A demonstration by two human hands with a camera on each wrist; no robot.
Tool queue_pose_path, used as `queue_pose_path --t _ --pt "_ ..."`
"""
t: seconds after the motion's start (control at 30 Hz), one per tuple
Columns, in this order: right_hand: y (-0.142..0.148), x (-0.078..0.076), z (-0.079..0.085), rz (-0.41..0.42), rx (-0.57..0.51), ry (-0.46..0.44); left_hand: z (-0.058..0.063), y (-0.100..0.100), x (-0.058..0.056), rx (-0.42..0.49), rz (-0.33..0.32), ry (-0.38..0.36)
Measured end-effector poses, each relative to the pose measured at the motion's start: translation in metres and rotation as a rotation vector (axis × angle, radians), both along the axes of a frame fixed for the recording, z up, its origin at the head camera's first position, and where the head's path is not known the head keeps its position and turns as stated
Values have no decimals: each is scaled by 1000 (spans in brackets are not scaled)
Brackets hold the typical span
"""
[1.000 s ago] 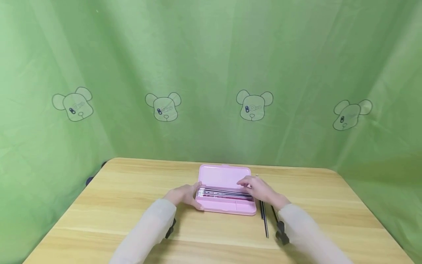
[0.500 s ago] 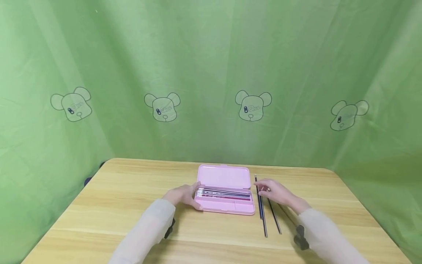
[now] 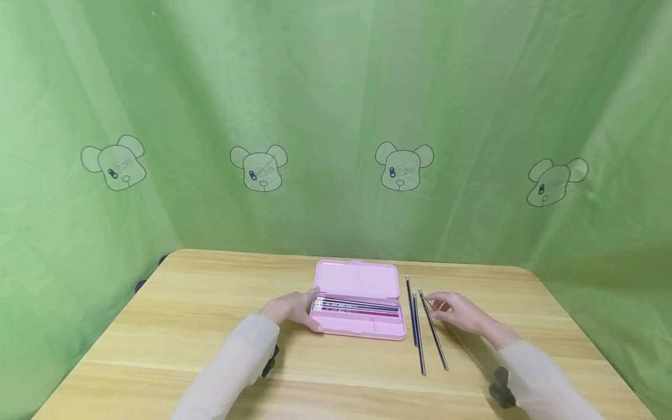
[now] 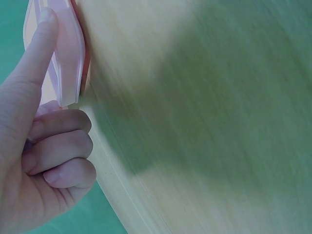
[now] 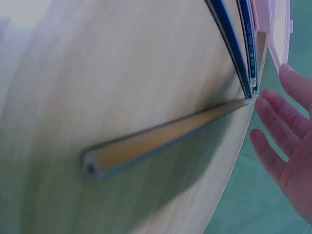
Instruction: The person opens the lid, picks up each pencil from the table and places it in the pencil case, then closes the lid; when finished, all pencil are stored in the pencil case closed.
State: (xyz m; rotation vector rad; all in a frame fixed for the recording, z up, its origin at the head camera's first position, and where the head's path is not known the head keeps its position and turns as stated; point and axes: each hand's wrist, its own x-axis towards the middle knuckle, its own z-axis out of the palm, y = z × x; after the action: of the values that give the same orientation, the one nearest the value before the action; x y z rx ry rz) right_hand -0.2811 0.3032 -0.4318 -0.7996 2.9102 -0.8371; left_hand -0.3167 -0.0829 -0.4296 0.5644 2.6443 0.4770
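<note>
A pink pencil case lies on the table with its lid folded back. Several pencils lie side by side in its rear compartment. My left hand grips the case's left end, thumb at the front corner; in the left wrist view, the thumb lies along the case's pink edge while other fingers curl below. To the right of the case are three loose dark pencils. My right hand hovers beside the rightmost pencil, its fingers loosely bent and holding nothing. In the right wrist view its fingers point toward the pencils' far ends.
A wooden table with rounded back corners carries everything. Behind it and at both sides hangs a green curtain printed with bear heads. A dark object shows past the table's left edge.
My right hand has moved from over the case's right end, across the loose pencils, to their right side, uncovering them. My left hand has stayed on the case.
</note>
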Motion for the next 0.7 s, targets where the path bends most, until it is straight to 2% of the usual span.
queue_pose_path --t 0.37,0.7 --pt "19 14 -3 -21 39 -84 -4 -1 -3 8 -7 17" --pt "24 25 -11 12 18 -134 -5 0 -3 12 2 12"
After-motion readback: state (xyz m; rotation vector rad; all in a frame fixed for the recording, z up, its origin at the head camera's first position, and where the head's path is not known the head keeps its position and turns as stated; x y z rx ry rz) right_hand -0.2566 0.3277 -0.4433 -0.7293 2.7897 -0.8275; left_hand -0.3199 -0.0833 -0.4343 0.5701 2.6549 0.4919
